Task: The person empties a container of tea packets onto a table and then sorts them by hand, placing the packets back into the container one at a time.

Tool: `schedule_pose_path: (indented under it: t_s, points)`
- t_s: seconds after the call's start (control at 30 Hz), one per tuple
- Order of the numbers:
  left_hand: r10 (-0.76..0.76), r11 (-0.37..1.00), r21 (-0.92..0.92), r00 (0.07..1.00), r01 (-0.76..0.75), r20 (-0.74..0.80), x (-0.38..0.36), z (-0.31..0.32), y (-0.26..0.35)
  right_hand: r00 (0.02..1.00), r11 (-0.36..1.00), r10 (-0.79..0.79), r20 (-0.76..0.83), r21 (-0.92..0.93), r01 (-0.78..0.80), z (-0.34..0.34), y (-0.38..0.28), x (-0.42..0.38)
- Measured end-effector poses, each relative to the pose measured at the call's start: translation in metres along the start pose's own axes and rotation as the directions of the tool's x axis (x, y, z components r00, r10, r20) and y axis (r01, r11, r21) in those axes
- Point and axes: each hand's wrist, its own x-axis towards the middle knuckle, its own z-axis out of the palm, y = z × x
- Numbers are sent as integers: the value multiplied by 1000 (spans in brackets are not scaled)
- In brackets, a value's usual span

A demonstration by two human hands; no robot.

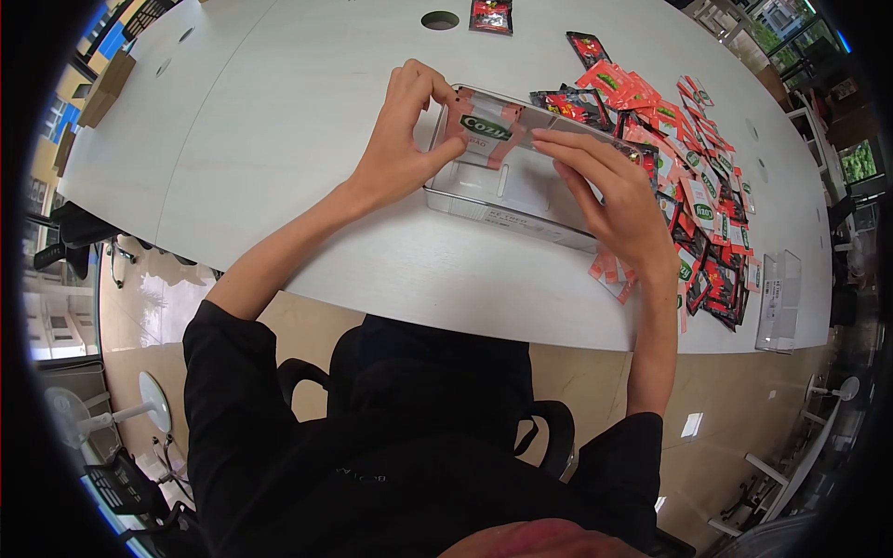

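A clear plastic box with dividers sits in front of me on the white table. In its left end lies a pink-and-white sachet with a green "Cozy" label. My left hand reaches over the box's left end, its thumb on the sachet's lower left edge and its index finger at the upper left corner. From the right, my right hand extends over the box with fingers stretched out, the fingertips right at the sachet's right edge. The right thumb is mostly hidden.
A heap of pink sachets and black-and-red sachets spreads right of the box. Another clear box stands at the table's right edge. A single black-and-red sachet lies beside a round table hole.
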Motion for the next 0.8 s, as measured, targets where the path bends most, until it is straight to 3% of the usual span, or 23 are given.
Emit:
schedule_pose_path:
  t_s: [0.23, 0.37, 0.43, 0.5, 0.53, 0.6, 0.67, 0.8]
  points:
    - [-130, 975, -184, 991, 127, -3, -5, 5, -5, 999, 998, -35, -28, -61, 33, -2, -1, 1]
    - [-174, 938, -299, 984, 173, 26, -8, 8, -10, 990, 970, -107, -97, -227, 82, -13, 3, 3]
    - [-270, 835, -478, 960, 272, 74, -11, 11, -12, 985, 945, -110, -131, -320, 64, -22, 13, 0]
    - [-301, 756, -583, 949, 297, 92, -8, 11, -11, 947, 915, -23, -322, -389, -110, -34, 31, -6]
    - [-335, 671, -671, 936, 315, 105, -6, 12, -9, 947, 907, -11, -320, -402, -125, -40, 40, -10]
    - [-375, 650, -690, 924, 318, 73, -4, 12, -7, 931, 849, 154, -331, -438, -296, -49, 62, -22]
    - [-496, 557, -703, 856, 443, 146, -2, 10, -8, 933, 824, 199, -300, -465, -325, -53, 79, -35]
    - [-510, 599, -645, 847, 475, 151, -1, 10, -3, 912, 787, 284, -298, -471, -399, -53, 90, -47]
